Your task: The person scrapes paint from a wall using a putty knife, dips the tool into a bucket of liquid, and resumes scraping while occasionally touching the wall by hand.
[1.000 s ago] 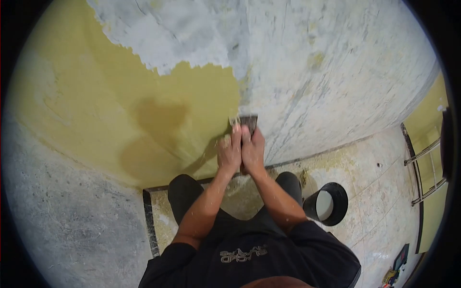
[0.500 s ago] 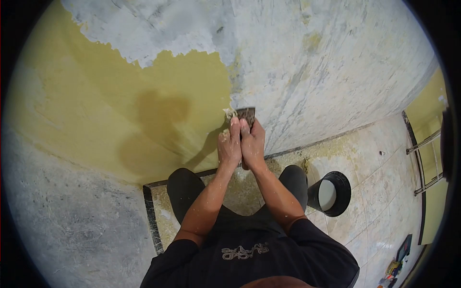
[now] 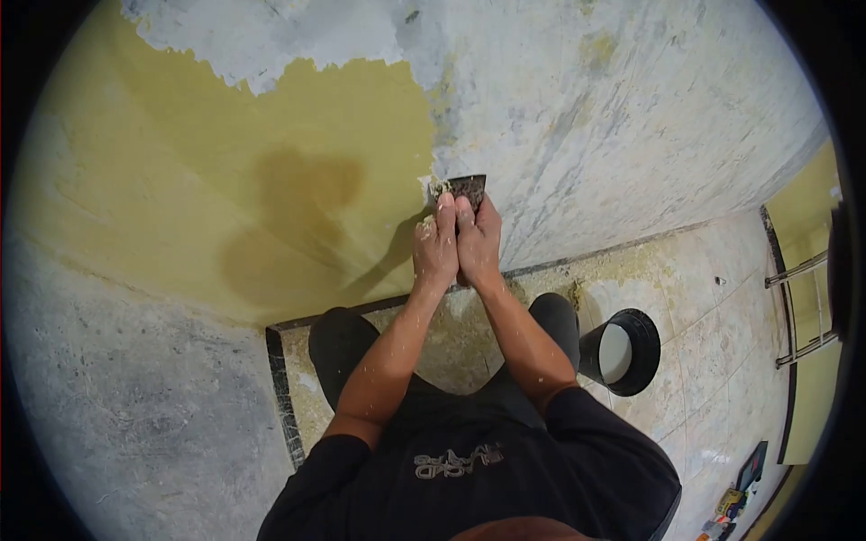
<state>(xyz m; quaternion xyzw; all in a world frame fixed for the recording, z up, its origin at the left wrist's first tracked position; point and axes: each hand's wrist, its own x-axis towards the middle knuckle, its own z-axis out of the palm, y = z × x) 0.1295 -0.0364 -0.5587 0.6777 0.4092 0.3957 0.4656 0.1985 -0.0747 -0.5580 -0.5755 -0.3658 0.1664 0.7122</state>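
Observation:
Both hands are closed together on a paint scraper, its dark flat blade smeared with debris. My left hand grips from the left, flecked with paint crumbs, a clump of scrapings on its knuckles. On the right side, my right hand wraps round the handle, its thumb beside the left thumb. The blade is at the ragged border between the yellow paint and the bared whitish wall. Most of the handle is hidden by my hands.
A black bucket holding whitish liquid stands on the tiled floor to the right of my knee. Paint scraps lie along the wall's foot. A metal rack is at the far right, with tools on the floor below it.
Both hands and the scraper appear slightly higher in view, but the wall edge and bucket have shifted up too. The grip is unchanged.

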